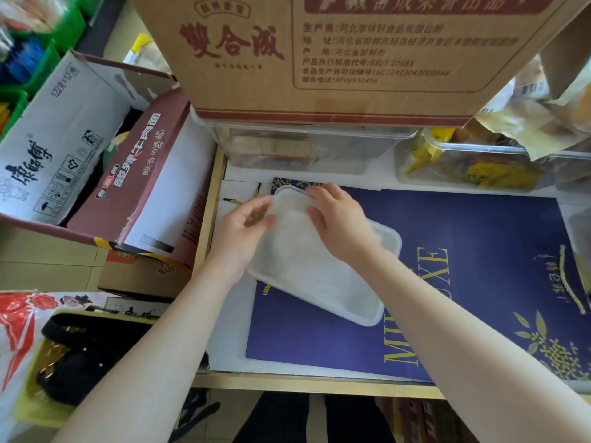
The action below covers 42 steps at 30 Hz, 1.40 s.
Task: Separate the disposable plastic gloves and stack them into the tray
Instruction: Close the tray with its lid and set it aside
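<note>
Both hands over white tray (351, 302), desk middle. Left hand (243, 231) pinching filmy glove (287, 215) at tray's 10 o'clock. Right hand (339, 225) lying loose on gloves, fingertips hidden. Glove edges honestly hard to make out.

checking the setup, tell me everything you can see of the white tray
The white tray is a shallow rectangular dish with rounded corners and a raised rim, seemingly thin translucent plastic. It lies skewed on a dark blue paper bag on the table. Thin clear film, apparently the gloves, fills it, though separate layers cannot be told apart. The right hand rests over its far end, fingers down on the film; the left hand pinches film at its far left edge.
</note>
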{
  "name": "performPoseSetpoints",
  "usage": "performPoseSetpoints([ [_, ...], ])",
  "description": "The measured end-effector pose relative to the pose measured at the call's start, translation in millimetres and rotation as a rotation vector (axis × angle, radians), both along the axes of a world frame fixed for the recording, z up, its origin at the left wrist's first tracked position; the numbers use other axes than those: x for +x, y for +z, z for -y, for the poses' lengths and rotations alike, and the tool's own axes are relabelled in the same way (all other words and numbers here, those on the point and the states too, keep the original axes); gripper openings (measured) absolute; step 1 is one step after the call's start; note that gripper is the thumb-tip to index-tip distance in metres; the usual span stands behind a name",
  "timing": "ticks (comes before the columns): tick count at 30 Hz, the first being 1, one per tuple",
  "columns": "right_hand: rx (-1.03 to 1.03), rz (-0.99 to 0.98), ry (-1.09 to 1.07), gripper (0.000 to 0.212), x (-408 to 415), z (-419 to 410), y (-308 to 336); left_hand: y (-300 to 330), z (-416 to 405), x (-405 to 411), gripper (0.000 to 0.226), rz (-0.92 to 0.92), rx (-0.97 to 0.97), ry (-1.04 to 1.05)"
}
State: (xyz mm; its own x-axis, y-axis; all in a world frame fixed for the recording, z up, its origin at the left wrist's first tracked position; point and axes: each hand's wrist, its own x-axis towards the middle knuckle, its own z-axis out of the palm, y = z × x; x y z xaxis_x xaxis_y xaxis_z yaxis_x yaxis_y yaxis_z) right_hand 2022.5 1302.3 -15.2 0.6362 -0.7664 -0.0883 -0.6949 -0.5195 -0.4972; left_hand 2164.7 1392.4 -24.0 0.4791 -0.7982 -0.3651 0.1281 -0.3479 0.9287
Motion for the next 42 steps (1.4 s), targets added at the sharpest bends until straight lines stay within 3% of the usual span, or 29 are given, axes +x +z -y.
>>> performPoseSetpoints([
  [6,0.160,0.078,-0.079,0.023,21,12,7,2,-4,6,0.017,-0.186,0.061,-0.073],
  [9,0.172,0.093,-0.079,0.022,18,10,10,2,-6,13,0.034,-0.149,0.100,-0.173],
  [15,0.115,0.069,-0.054,0.023,21,8,1,6,2,18,0.063,0.054,0.234,-0.299],
  [20,0.115,0.084,-0.091,0.022,24,6,-5,-3,6,3,0.025,0.376,0.141,-0.188],
  [23,0.122,0.070,-0.103,0.020,24,7,-7,-3,3,-5,0.019,0.453,0.112,-0.024],
  [27,0.128,0.011,-0.147,0.020,27,9,-10,1,3,-2,0.030,0.417,0.065,0.024],
  [30,0.137,-0.010,-0.158,0.019,29,10,-8,-2,2,-2,0.020,0.422,0.065,0.013],
  [36,0.150,0.001,-0.172,0.020,32,10,-4,0,3,-1,0.009,0.150,0.099,0.095],
  [40,0.140,0.079,-0.150,0.016,27,9,0,3,0,3,0.009,0.026,0.045,0.034],
  [42,0.137,0.086,-0.125,0.015,26,9,0,4,-1,5,0.016,0.058,0.065,-0.075],
])
